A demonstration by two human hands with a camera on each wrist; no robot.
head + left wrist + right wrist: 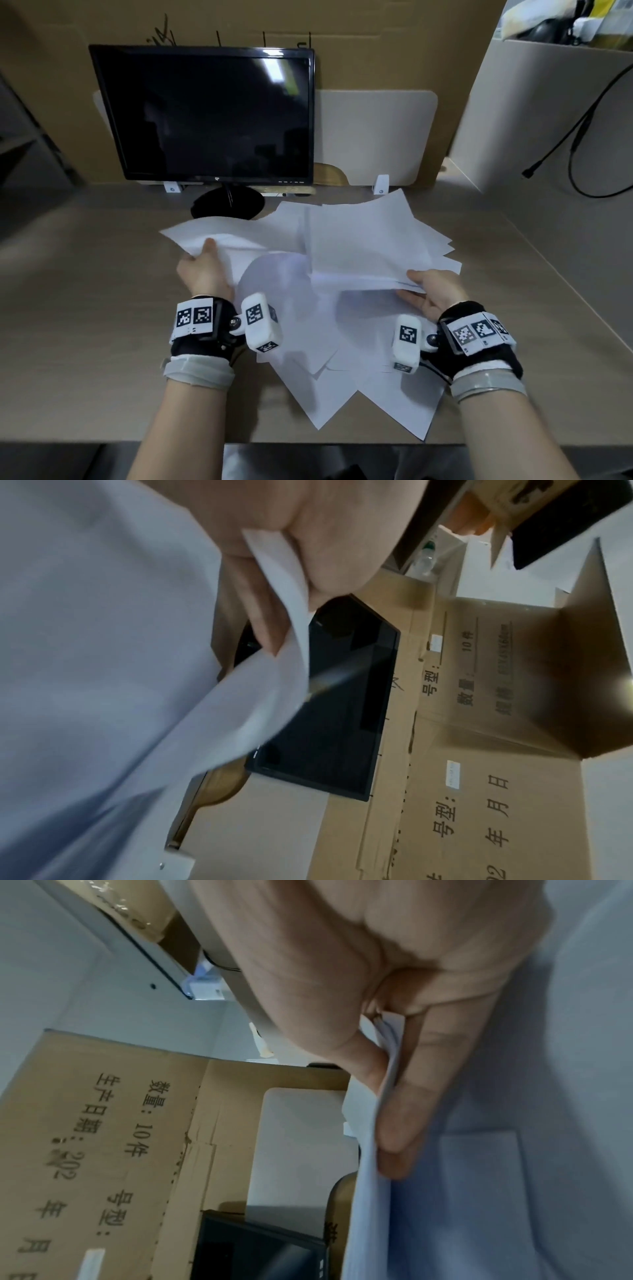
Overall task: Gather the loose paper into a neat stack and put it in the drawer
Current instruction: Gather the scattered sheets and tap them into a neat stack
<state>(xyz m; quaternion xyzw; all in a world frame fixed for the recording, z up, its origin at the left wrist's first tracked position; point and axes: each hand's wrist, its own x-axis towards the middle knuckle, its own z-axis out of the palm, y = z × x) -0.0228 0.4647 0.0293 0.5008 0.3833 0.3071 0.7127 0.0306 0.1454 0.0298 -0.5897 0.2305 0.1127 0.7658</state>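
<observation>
Several white paper sheets [318,346] lie fanned out on the beige desk [85,308]. My left hand [205,267] pinches the near edge of a few sheets [219,233] raised off the desk at the left; the left wrist view shows the sheet [284,588] caught between thumb and fingers [260,615]. My right hand [431,291] pinches the near edge of a thicker bundle [366,246] at the right; in the right wrist view thumb and finger [400,1115] clamp the layered edges [390,1053]. No drawer is in view.
A black monitor [212,116] on a round foot [227,204] stands at the back of the desk just behind the papers. Cardboard [342,41] lines the back wall. A white partition [548,113] with a hanging black cable [589,137] closes the right side.
</observation>
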